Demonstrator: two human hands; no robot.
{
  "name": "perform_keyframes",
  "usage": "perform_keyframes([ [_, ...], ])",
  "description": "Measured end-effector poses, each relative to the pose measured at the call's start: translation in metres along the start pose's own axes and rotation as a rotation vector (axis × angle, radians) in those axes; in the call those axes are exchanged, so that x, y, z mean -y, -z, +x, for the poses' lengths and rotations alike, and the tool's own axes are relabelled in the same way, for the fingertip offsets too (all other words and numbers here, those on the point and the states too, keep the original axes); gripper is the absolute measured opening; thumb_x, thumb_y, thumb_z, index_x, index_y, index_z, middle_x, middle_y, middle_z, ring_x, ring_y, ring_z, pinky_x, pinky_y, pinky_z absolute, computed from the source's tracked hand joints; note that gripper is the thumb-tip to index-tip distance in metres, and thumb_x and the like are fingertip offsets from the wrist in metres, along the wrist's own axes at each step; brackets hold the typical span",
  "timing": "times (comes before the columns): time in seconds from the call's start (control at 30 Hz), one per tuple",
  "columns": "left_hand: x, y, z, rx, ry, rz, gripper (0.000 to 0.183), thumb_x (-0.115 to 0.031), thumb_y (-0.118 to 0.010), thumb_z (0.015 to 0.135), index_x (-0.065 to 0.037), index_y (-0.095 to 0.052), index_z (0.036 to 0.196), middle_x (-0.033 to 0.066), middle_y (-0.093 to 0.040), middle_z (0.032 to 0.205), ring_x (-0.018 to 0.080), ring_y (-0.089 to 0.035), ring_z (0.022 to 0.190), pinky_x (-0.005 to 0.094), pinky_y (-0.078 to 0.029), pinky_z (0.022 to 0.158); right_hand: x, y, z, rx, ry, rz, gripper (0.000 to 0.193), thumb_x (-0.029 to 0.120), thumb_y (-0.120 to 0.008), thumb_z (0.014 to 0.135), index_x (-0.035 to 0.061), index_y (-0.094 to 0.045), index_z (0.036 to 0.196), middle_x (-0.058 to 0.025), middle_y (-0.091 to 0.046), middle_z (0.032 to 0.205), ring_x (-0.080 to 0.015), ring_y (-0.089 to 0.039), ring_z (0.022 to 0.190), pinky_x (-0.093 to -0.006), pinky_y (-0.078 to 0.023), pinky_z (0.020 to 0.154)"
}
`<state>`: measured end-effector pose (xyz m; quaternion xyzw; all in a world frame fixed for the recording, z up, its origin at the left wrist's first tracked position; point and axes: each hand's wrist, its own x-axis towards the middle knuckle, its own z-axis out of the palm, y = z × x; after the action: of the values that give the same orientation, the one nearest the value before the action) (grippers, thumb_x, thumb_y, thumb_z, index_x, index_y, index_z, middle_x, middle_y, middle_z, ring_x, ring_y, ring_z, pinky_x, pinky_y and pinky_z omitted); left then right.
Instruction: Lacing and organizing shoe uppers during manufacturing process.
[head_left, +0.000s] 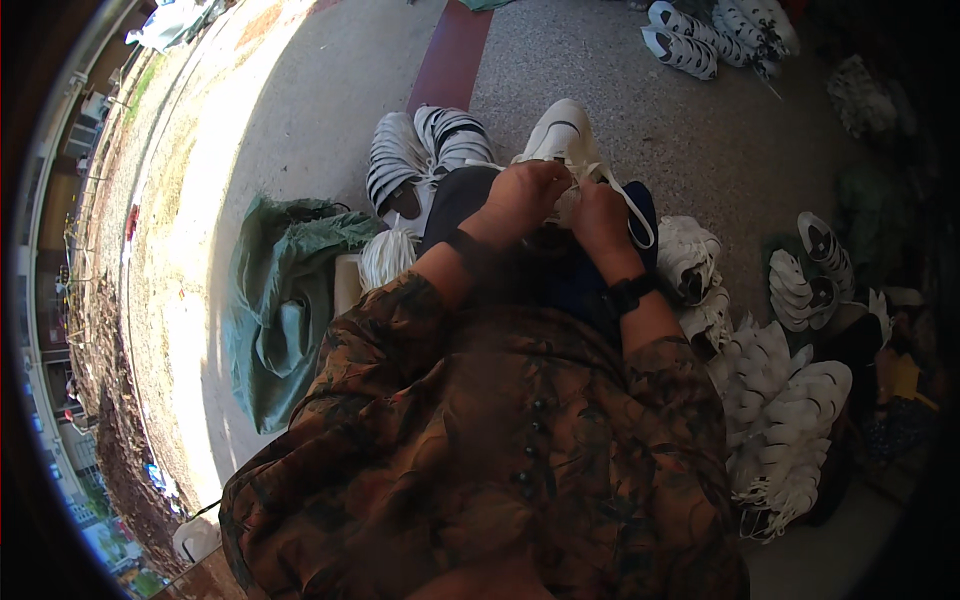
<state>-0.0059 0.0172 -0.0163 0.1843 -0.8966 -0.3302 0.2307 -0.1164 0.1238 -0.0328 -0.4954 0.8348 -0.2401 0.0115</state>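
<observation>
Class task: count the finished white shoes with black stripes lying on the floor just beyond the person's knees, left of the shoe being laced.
2: the left striped shoe and the right striped shoe lie side by side beyond the knees. Further pairs lie far off, and others may be hidden.

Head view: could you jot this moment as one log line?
left hand: on white sneaker | right hand: on its white lace | sneaker: on lap

You sit on a speckled concrete floor (sunlit at left), crossed by a dark red stripe.
</observation>
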Motion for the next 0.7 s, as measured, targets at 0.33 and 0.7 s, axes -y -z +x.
perform_keyframes([
  [0.33,-0.014,-0.025,0.02,0.098,-0.066,0.492,0.014,-0.022,-0.061,0.075,-0.01,-0.065,0.074,0.0087,-0.064,0.074,0.0245,-0.065,0.074,0.0371,-0.051,0.067,-0.019,-0.011,0.001,-0.123,-0.109,0.34,0.012,0.013,-0.058,0.076,0.0025,-0.061,0.072,-0.0221,-0.06,0.073,-0.0405,-0.06,0.074,-0.0467,-0.045,0.062],
  [0.7,0.008,0.046,-0.03,0.339,0.093,-0.53,0.014,-0.009,-0.062,0.08,0.002,-0.065,0.087,0.0066,-0.064,0.076,0.0115,-0.059,0.072,0.0274,-0.047,0.07,-0.002,0.006,-0.006,-0.219,0.401,0.334,0.016,0.003,-0.061,0.072,0.0057,-0.066,0.086,-0.0161,-0.063,0.086,-0.0351,-0.061,0.08,-0.0393,-0.05,0.072],
])
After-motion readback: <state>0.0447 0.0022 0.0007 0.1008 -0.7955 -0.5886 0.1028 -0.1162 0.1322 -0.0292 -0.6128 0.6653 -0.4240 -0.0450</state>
